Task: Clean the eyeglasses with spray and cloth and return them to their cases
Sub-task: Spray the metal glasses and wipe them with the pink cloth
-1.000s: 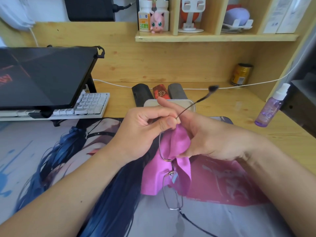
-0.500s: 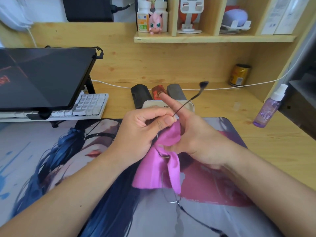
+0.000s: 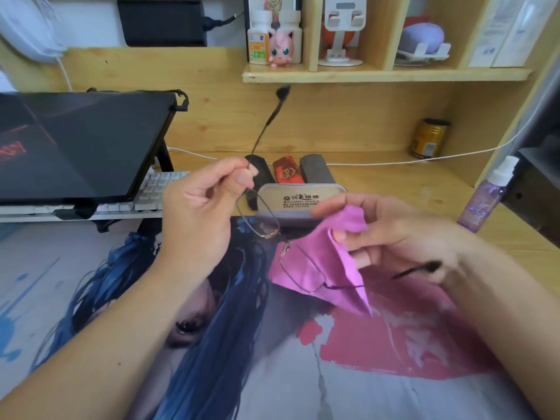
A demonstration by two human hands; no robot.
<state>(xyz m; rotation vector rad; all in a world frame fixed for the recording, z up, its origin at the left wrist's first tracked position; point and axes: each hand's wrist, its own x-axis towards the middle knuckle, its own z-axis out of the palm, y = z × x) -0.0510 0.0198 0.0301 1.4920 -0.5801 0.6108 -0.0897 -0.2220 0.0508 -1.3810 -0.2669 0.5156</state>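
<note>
Thumb and forefinger of the left hand (image 3: 200, 213) are pinching the eyeglasses (image 3: 281, 241) at the corner where one temple arm meets the lens rim, and that arm is sticking up and away toward the shelf (image 3: 385, 74). The thin-rimmed frame is hanging in the air above the desk mat (image 3: 303, 374), tilted, with one lens just below the left fingers and the other lens lying over the pink cloth (image 3: 330, 262). The second temple arm is running out to the right beneath the right hand (image 3: 391, 234). That hand is gripping the cloth between its thumb and curled fingers, a fold bunched in the grip and the loose end drooping down in a point; whether the cloth is pressing on the lower lens I cannot tell.

Just behind the hands a beige glasses case (image 3: 303, 198) with printed characters is lying on the wooden desk (image 3: 394, 183), and behind it three more cases are standing in a row: a black case (image 3: 262, 174), a red case (image 3: 286, 174) and a grey case (image 3: 315, 171). A purple spray bottle (image 3: 488, 198) with a white nozzle is standing upright well to the right, near the desk edge. A white keyboard (image 3: 151, 192) is sitting under the raised laptop (image 3: 81, 144) at the left. A gold can (image 3: 428, 139) is standing at the back, and a pink figurine (image 3: 281, 48) is sitting on the shelf beside white bottles.
</note>
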